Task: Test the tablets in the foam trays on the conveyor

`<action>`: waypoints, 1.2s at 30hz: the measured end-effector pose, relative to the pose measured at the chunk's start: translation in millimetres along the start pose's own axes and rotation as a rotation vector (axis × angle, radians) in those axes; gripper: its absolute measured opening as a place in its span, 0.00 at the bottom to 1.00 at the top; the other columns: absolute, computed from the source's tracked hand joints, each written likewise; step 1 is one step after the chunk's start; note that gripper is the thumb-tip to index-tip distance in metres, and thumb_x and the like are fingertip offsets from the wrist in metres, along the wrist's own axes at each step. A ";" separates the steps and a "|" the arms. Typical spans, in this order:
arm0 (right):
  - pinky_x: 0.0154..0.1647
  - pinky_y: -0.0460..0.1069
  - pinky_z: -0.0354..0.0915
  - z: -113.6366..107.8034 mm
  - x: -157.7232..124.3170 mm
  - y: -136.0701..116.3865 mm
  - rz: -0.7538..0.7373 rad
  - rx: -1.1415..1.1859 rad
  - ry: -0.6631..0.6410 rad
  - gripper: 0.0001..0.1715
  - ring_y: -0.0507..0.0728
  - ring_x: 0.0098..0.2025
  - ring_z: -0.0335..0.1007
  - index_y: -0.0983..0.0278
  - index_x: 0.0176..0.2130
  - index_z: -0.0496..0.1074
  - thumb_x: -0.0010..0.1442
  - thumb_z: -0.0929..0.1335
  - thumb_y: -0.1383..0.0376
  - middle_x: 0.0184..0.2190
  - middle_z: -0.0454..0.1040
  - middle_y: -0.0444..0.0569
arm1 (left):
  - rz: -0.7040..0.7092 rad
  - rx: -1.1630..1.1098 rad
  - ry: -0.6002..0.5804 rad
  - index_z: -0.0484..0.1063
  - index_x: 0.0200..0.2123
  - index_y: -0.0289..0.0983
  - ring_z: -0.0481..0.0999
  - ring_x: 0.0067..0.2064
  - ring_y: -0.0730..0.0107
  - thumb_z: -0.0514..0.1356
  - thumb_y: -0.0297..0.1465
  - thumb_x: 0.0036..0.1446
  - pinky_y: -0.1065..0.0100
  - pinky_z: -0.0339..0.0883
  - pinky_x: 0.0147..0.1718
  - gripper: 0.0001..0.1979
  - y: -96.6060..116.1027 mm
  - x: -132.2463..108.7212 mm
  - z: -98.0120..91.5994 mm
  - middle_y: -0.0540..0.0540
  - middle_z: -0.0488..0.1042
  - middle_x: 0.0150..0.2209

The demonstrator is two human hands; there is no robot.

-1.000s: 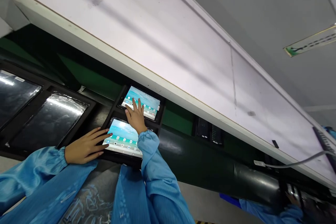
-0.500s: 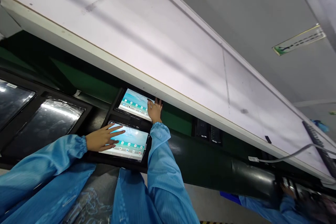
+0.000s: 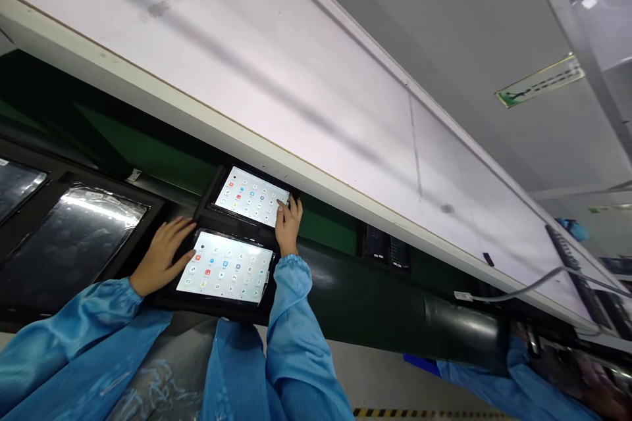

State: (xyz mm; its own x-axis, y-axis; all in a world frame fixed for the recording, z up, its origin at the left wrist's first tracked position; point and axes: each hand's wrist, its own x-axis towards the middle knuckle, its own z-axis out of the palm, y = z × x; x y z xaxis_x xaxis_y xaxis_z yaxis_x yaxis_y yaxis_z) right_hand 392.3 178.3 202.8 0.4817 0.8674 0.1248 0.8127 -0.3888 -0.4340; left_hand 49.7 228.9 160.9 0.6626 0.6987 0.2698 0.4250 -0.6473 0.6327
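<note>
The near tablet and far tablet lie lit in a tray; tapping or swiping seems in hand. The left hand is open at the near one's left edge; the right hand has its thumb over the far one's right edge, grip unclear. Any next touch calls for lightness. The leftmost screen is cut off.

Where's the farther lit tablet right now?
In the head view, the farther lit tablet sits left of center in a black tray, just beyond the nearer tablet, with the right hand at its right end.
</note>
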 end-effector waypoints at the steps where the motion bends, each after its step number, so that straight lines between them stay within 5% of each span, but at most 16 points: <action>1: 0.72 0.62 0.49 1.3 -4.0 -1.1 -0.019 0.016 -0.025 0.29 0.64 0.75 0.38 0.60 0.58 0.75 0.74 0.53 0.56 0.71 0.56 0.49 | -0.055 -0.007 0.016 0.44 0.72 0.42 0.56 0.70 0.44 0.51 0.41 0.70 0.37 0.50 0.67 0.32 -4.4 -8.4 -2.9 0.35 0.58 0.68; 7: 0.73 0.70 0.37 10.9 5.2 -16.6 -0.036 0.001 -0.235 0.26 0.67 0.77 0.24 0.52 0.62 0.70 0.74 0.55 0.55 0.76 0.42 0.42 | -0.183 -0.029 -0.065 0.39 0.73 0.42 0.68 0.63 0.45 0.51 0.47 0.68 0.46 0.67 0.59 0.37 -9.0 -43.9 -1.0 0.34 0.62 0.66; 11: 0.73 0.70 0.37 7.0 6.4 -23.8 -0.002 0.047 -0.222 0.27 0.67 0.77 0.25 0.53 0.63 0.69 0.74 0.55 0.53 0.76 0.43 0.44 | -0.166 -0.022 -0.091 0.36 0.73 0.43 0.61 0.68 0.43 0.52 0.44 0.68 0.40 0.62 0.62 0.39 6.7 -43.3 5.9 0.33 0.56 0.69; 15: 0.73 0.64 0.46 3.7 -22.3 -23.5 0.096 0.154 -0.093 0.30 0.63 0.77 0.30 0.58 0.66 0.65 0.73 0.55 0.50 0.75 0.47 0.49 | 0.121 0.085 -0.206 0.50 0.71 0.52 0.45 0.74 0.43 0.52 0.35 0.69 0.37 0.47 0.67 0.29 34.0 -23.4 10.9 0.42 0.46 0.73; 18: 0.72 0.64 0.49 5.8 -53.3 -21.9 0.155 0.187 -0.058 0.31 0.63 0.77 0.33 0.60 0.66 0.64 0.73 0.55 0.50 0.73 0.51 0.51 | 0.336 0.163 -0.279 0.54 0.69 0.52 0.46 0.73 0.46 0.54 0.35 0.69 0.40 0.40 0.69 0.27 51.9 -5.7 23.2 0.44 0.47 0.73; 24: 0.71 0.64 0.51 0.9 -98.3 -18.6 0.286 0.310 0.143 0.29 0.63 0.75 0.41 0.61 0.63 0.66 0.72 0.56 0.51 0.69 0.59 0.56 | 0.425 0.154 -0.313 0.60 0.67 0.51 0.53 0.72 0.48 0.58 0.45 0.66 0.41 0.34 0.71 0.28 58.3 6.5 42.8 0.45 0.52 0.72; 27: 0.71 0.64 0.52 -3.3 -112.4 -13.1 0.359 0.337 0.234 0.30 0.64 0.74 0.46 0.63 0.63 0.65 0.71 0.56 0.51 0.68 0.61 0.59 | 0.328 0.159 -0.265 0.54 0.69 0.52 0.47 0.73 0.45 0.55 0.39 0.69 0.37 0.34 0.70 0.28 49.9 1.3 35.8 0.44 0.49 0.73; 32: 0.71 0.63 0.52 4.8 -126.2 -3.1 0.416 0.360 0.176 0.31 0.64 0.73 0.48 0.64 0.62 0.66 0.70 0.58 0.50 0.68 0.60 0.60 | -0.132 -0.015 -0.099 0.49 0.71 0.51 0.45 0.73 0.42 0.51 0.41 0.69 0.33 0.41 0.68 0.30 19.6 -5.1 26.4 0.41 0.49 0.73; 36: 0.71 0.62 0.52 14.3 -104.7 8.2 0.456 0.392 0.158 0.37 0.64 0.73 0.49 0.65 0.68 0.57 0.68 0.59 0.50 0.71 0.55 0.60 | -0.230 -0.079 -0.011 0.41 0.73 0.43 0.50 0.72 0.42 0.49 0.45 0.69 0.36 0.50 0.67 0.35 -10.2 9.1 28.7 0.34 0.52 0.71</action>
State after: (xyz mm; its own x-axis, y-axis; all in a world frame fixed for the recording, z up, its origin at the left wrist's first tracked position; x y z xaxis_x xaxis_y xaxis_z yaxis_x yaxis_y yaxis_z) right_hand 343.8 88.8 173.5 0.8191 0.5728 -0.0324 0.3477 -0.5405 -0.7662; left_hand 69.1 233.1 136.0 0.5605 0.8215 0.1045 0.5165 -0.4455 0.7313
